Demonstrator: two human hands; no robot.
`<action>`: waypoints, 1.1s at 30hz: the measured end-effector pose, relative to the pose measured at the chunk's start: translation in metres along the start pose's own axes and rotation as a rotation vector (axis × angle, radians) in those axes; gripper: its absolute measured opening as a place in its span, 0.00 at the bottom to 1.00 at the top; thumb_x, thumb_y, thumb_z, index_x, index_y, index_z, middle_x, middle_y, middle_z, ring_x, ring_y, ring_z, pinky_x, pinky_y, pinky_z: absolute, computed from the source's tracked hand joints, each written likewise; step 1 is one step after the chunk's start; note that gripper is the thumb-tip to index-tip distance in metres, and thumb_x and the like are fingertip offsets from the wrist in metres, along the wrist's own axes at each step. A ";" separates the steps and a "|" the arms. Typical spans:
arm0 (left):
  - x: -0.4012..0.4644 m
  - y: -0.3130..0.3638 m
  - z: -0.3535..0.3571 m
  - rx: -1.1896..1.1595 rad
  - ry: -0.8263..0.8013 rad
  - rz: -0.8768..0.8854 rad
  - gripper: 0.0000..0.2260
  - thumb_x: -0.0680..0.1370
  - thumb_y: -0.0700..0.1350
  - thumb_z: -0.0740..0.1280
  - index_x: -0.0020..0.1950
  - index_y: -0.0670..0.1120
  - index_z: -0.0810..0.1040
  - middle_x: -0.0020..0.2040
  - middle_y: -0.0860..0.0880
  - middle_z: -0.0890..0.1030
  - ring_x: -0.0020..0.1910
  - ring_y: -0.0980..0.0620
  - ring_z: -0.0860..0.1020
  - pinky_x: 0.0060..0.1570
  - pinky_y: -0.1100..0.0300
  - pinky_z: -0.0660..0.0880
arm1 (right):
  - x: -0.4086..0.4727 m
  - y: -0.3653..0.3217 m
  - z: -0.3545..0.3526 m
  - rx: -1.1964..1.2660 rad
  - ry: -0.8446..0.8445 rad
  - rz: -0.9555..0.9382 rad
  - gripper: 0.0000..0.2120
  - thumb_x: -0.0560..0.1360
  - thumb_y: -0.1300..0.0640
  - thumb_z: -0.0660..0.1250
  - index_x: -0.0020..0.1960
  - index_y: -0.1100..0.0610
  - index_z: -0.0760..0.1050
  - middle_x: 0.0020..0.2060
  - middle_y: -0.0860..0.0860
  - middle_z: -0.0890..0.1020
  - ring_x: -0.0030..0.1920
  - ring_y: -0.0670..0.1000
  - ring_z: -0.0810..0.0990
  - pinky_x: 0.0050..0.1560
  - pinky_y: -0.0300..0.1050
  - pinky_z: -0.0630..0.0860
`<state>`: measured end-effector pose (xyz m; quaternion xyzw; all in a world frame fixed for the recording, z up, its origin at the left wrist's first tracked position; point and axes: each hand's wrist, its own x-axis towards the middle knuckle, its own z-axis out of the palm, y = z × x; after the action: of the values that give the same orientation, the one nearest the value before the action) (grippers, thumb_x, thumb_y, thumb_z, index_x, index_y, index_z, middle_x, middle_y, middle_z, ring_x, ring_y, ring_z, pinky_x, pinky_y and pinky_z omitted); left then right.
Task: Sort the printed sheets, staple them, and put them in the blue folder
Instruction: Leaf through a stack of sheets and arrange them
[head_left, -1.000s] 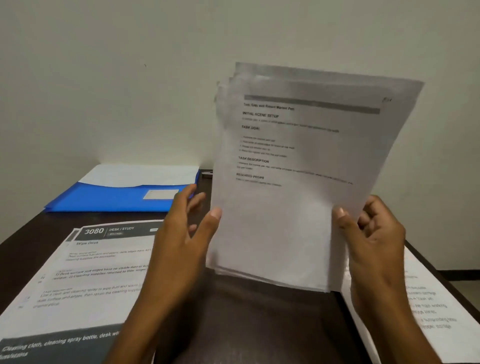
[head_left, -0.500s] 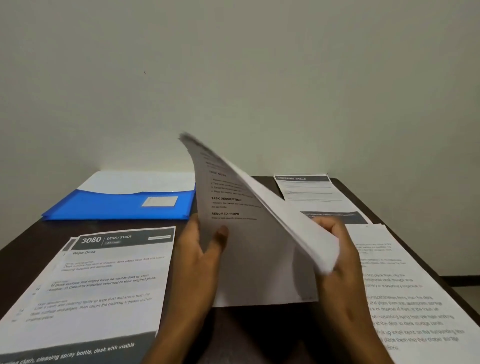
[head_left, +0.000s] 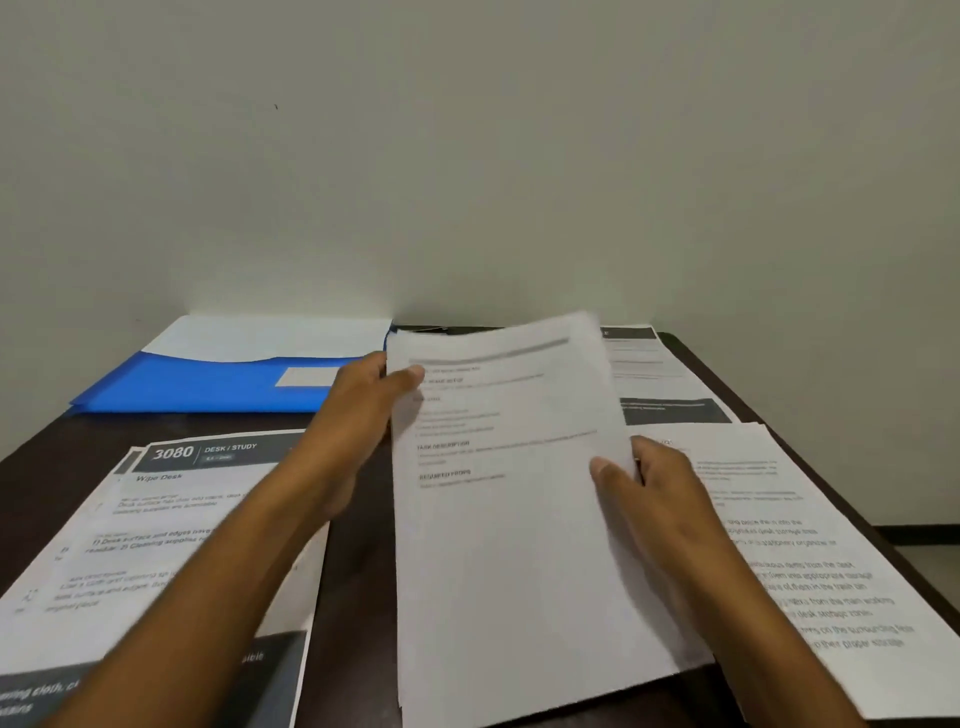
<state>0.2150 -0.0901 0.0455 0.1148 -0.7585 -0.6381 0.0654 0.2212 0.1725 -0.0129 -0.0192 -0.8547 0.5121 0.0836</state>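
Observation:
A stack of printed sheets lies nearly flat over the middle of the dark desk, printed side up. My left hand pinches its upper left edge, thumb on top. On the stack's right edge, my right hand grips with the thumb pressed on the top page. The blue folder lies at the back left with a white sheet sticking out of it. No stapler can be made out.
A "3080 Desk / Study" sheet pile covers the desk's left front. More printed sheets lie at the right, another at the back right. A pale wall stands directly behind the desk.
The stack was held upright in front of the wall, then tipped forward and came down nearly flat over the desk. My left hand slid up to its top left edge.

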 end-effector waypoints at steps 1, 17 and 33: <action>0.013 -0.003 0.002 0.024 0.001 -0.038 0.09 0.86 0.48 0.65 0.66 0.49 0.77 0.60 0.48 0.84 0.56 0.45 0.84 0.63 0.42 0.80 | -0.001 0.006 0.004 -0.005 -0.024 0.031 0.06 0.82 0.52 0.67 0.54 0.51 0.82 0.47 0.43 0.87 0.49 0.48 0.86 0.55 0.56 0.83; 0.091 -0.069 0.026 0.105 0.094 0.044 0.08 0.85 0.39 0.63 0.57 0.49 0.79 0.56 0.46 0.81 0.49 0.52 0.83 0.42 0.62 0.79 | 0.019 0.001 0.002 -0.469 -0.243 -0.096 0.19 0.82 0.46 0.65 0.39 0.57 0.66 0.33 0.50 0.73 0.33 0.50 0.69 0.35 0.47 0.63; 0.103 -0.082 0.018 0.095 0.161 0.163 0.11 0.86 0.42 0.62 0.49 0.55 0.79 0.50 0.51 0.84 0.49 0.51 0.85 0.46 0.54 0.82 | 0.116 0.001 0.022 -0.296 -0.246 -0.145 0.05 0.82 0.55 0.69 0.58 0.53 0.81 0.42 0.49 0.85 0.34 0.46 0.85 0.35 0.37 0.80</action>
<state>0.1190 -0.1130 -0.0430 0.1068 -0.7871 -0.5826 0.1722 0.1027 0.1675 -0.0101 0.0931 -0.9235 0.3720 0.0113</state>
